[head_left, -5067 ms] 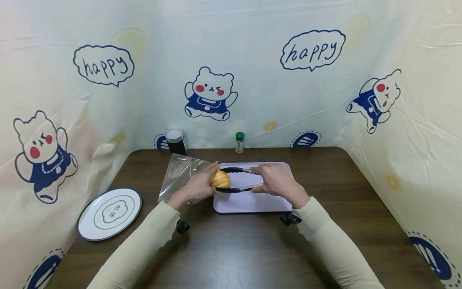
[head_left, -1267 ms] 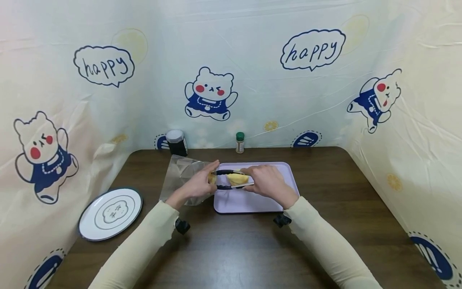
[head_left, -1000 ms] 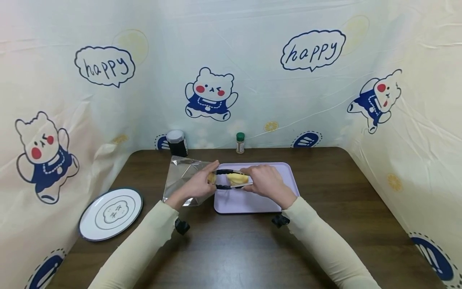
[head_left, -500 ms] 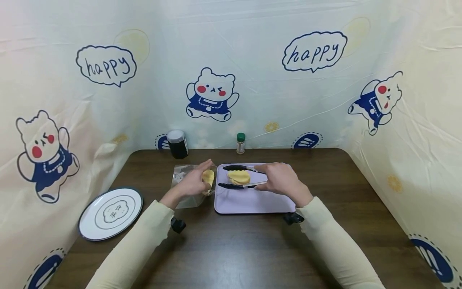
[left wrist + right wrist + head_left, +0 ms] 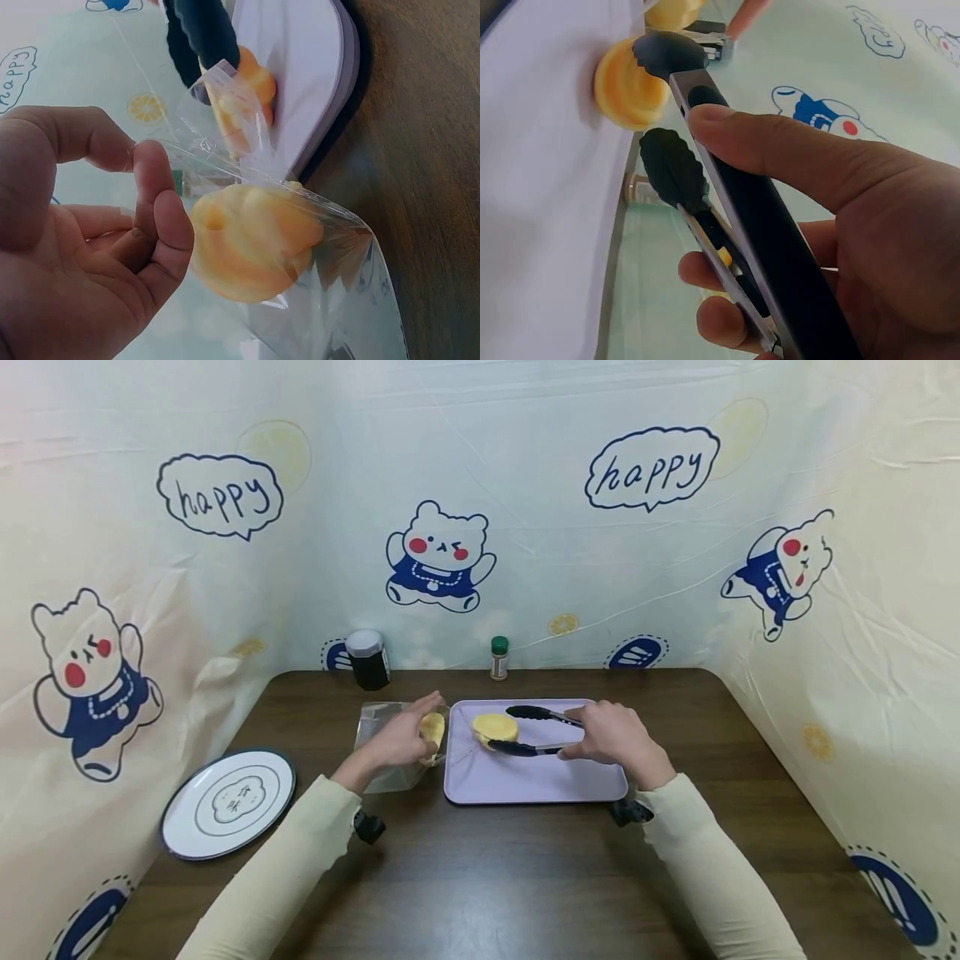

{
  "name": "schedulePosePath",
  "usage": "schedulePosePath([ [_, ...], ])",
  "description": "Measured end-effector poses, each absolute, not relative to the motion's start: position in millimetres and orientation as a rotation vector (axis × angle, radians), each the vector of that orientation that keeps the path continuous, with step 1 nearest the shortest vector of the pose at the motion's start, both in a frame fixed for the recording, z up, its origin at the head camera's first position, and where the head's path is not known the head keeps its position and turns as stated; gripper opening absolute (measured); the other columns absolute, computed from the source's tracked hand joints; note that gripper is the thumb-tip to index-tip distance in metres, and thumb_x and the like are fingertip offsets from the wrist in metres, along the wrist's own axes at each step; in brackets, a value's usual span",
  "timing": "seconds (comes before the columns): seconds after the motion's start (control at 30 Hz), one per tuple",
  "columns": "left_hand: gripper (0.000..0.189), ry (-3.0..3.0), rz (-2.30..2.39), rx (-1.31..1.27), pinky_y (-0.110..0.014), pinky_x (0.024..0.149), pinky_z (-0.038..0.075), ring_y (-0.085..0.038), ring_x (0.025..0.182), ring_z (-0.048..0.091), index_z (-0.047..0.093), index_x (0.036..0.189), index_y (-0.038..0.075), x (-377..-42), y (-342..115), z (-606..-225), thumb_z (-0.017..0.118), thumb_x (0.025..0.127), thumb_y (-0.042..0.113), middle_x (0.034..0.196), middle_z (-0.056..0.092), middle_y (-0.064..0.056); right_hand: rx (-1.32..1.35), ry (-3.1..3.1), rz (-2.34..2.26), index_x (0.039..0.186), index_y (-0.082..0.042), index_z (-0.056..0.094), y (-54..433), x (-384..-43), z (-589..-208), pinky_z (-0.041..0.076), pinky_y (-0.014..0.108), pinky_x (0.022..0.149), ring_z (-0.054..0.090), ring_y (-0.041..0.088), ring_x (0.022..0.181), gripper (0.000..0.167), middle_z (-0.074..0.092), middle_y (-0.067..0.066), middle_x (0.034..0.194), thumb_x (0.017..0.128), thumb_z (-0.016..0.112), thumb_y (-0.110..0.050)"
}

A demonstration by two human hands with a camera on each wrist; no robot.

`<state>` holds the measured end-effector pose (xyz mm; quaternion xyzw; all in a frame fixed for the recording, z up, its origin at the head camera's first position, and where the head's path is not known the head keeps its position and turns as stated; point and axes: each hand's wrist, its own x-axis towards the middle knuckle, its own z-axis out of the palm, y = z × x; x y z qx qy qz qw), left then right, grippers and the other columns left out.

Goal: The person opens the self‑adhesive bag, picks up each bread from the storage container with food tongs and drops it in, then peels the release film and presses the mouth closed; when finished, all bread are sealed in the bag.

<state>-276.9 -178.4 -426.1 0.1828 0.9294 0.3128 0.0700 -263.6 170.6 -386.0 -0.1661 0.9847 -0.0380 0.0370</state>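
My left hand (image 5: 396,742) pinches the edge of a clear plastic bag (image 5: 352,259) between thumb and fingers. Inside the bag is a golden bread roll (image 5: 251,244), close to its mouth. In my right hand (image 5: 618,739) are kitchen tongs (image 5: 739,180) with black scalloped tips, their jaws apart. The tips hover over the lilac tray (image 5: 540,785), beside a second yellow bread roll (image 5: 495,727) lying on it near its left end. In the head view the lower tip overlaps that roll; whether they touch, I cannot tell.
A white plate (image 5: 228,806) with a dark rim stands at the table's left. At the back are a black jar with a grey lid (image 5: 367,660) and a small green-capped shaker bottle (image 5: 498,658). A printed cloth (image 5: 555,568) hangs behind the brown table (image 5: 495,877).
The tongs held a roll at the bag's mouth earlier; they have since drawn back right, leaving it in the bag. My left hand has shifted slightly left with the bag.
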Motion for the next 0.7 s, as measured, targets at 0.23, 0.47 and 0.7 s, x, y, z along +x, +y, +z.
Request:
schedulePosePath([
  [0.23, 0.090, 2.782, 0.947, 0.539, -0.031, 0.074, 0.047, -0.027, 0.107, 0.060, 0.030, 0.156, 0.004, -275.9, -176.7, -423.7, 0.067, 0.074, 0.006, 0.167, 0.020, -0.010, -0.488, 2.995, -0.126, 0.134, -0.020, 0.065, 173.4, -267.1, -395.5, 0.057, 0.047, 0.081, 0.065, 0.028, 0.101, 0.068, 0.070, 0.012, 0.127, 0.077, 0.079, -0.056],
  [0.47, 0.087, 2.787, 0.954, 0.543, -0.034, 0.080, 0.047, -0.027, 0.111, 0.059, 0.032, 0.156, 0.005, -276.8, -176.3, -423.0, 0.067, 0.076, 0.008, 0.167, 0.021, -0.010, -0.499, 3.021, -0.151, 0.134, -0.021, 0.065, 180.6, -268.5, -397.7, 0.056, 0.044, 0.077, 0.063, 0.025, 0.093, 0.068, 0.070, 0.012, 0.126, 0.078, 0.078, -0.057],
  [0.7, 0.085, 2.778, 0.988, 0.541, -0.029, 0.069, 0.048, -0.027, 0.109, 0.061, 0.032, 0.155, 0.004, -277.2, -176.7, -424.9, 0.067, 0.078, 0.009, 0.167, 0.022, -0.010, -0.573, 3.043, -0.245, 0.135, -0.019, 0.065, 189.4, -262.4, -390.9, 0.057, 0.048, 0.082, 0.066, 0.026, 0.098, 0.068, 0.069, 0.013, 0.129, 0.079, 0.078, -0.056],
])
